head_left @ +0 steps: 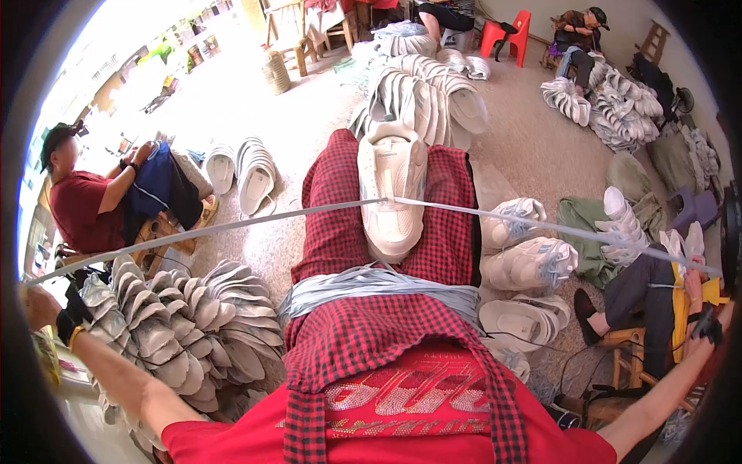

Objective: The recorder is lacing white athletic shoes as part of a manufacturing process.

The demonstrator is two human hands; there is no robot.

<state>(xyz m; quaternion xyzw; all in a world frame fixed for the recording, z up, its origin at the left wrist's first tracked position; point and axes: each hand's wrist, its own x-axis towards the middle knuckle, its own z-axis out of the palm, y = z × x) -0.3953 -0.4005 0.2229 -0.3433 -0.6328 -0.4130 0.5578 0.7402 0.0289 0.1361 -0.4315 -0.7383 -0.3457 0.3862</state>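
A white sneaker [393,193] lies between my thighs, its toe toward me. From its lacing area a flat pale grey shoelace [479,212] runs out tautly to both sides. At the far left my left hand [40,308] is closed on one end, a dark strap round its wrist. My right arm stretches to the far right, where my right hand [725,314] is mostly lost in the dark rim; the other end of the lace runs taut to it. A bundle of light blue-grey laces [379,292] lies across my lap over a red-and-black checked apron [386,315].
Stacked shoe parts [178,329] crowd my left side; more white shoe pieces [413,97] stand ahead. White sneakers [529,261] sit by my right knee. Co-workers sit left [93,185], right [641,301] and far right [583,39]. A red chair [507,35] stands at the back.
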